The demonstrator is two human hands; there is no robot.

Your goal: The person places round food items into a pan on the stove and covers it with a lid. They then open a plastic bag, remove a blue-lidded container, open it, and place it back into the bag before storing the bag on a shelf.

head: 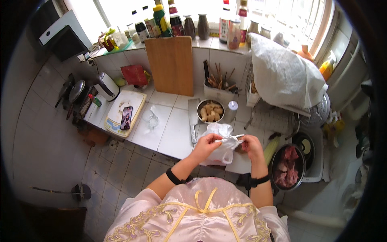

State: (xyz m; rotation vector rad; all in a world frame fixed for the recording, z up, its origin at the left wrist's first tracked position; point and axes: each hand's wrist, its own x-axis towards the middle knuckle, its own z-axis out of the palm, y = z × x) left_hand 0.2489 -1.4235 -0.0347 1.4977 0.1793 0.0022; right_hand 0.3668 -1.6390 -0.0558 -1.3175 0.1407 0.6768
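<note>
A white plastic bag [219, 151] with a twisted, gathered top lies at the front edge of the tiled counter. My left hand [209, 144] pinches the gathered top from the left, while my right hand [251, 145] grips its other end on the right. What the bag holds cannot be seen. Just behind it stands a metal bowl [224, 112] of ginger pieces [211, 111]. A cleaver [193, 116] lies flat left of that bowl, and a lidded jar [232, 109] stands to its right. Partly behind my right hand is a small brownish thing.
On the right, a pan [273, 178] of raw meat [288, 169] sits by the sink [317, 172], near a pale green vegetable [271, 149]. Leftward are a crumpled clear plastic piece [150, 118], a phone [126, 118] on a white board [137, 103] and an electric kettle [107, 86]. A wooden cutting board [170, 65] leans behind.
</note>
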